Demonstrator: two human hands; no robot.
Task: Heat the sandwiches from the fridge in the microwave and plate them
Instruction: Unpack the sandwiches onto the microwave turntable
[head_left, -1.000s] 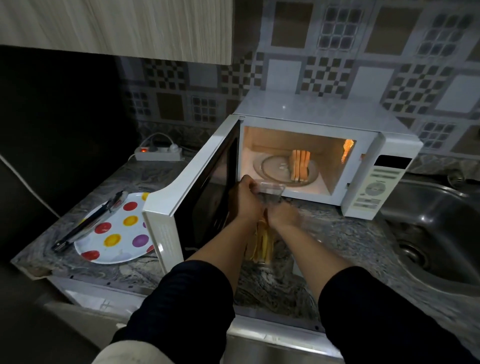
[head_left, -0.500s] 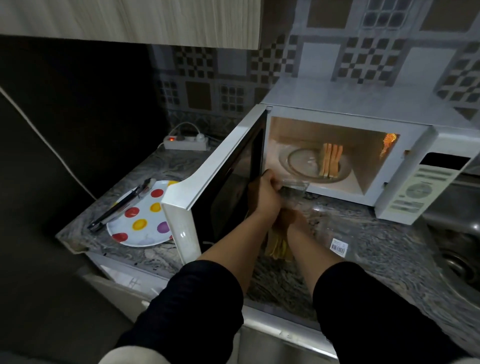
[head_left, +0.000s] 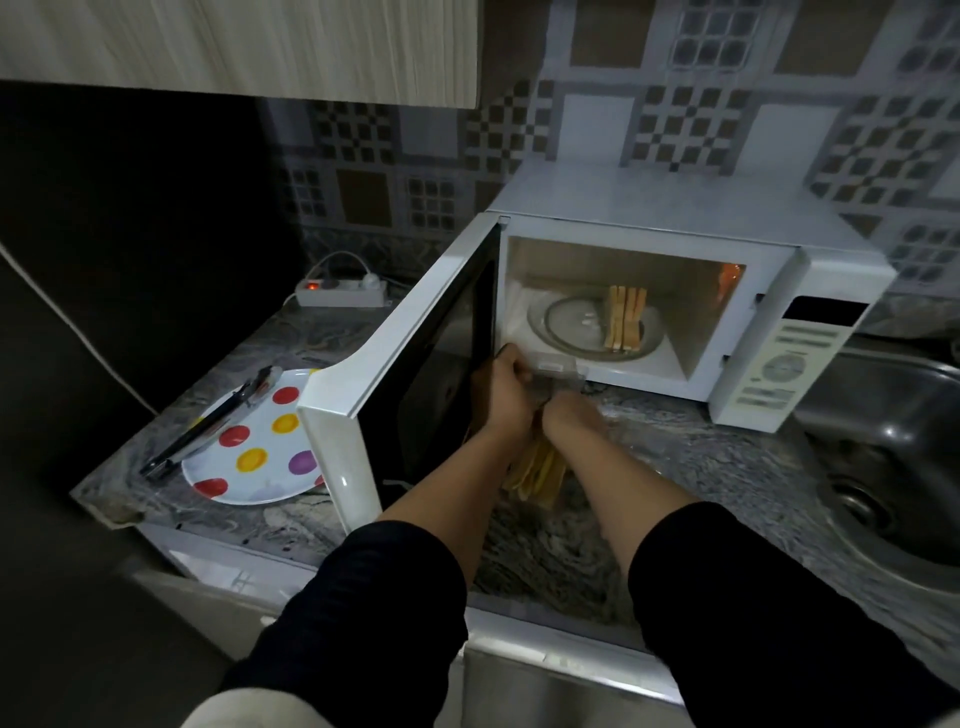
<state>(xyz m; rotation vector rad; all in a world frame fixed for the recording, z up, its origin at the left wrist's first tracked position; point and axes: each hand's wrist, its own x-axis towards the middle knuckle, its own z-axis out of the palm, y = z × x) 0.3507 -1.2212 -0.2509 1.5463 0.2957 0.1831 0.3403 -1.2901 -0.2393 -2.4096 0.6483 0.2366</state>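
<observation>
Head view: both hands — left hand (head_left: 506, 395), right hand (head_left: 571, 418) — apparently gripping a clear package (head_left: 558, 370), microwave door (head_left: 410, 358) alongside.

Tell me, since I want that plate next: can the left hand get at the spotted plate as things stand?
Probably not directly. The open microwave door stands between the left hand and the spotted plate, and that hand is gripping a clear sandwich package. It would need to let go and go around the door.
</observation>
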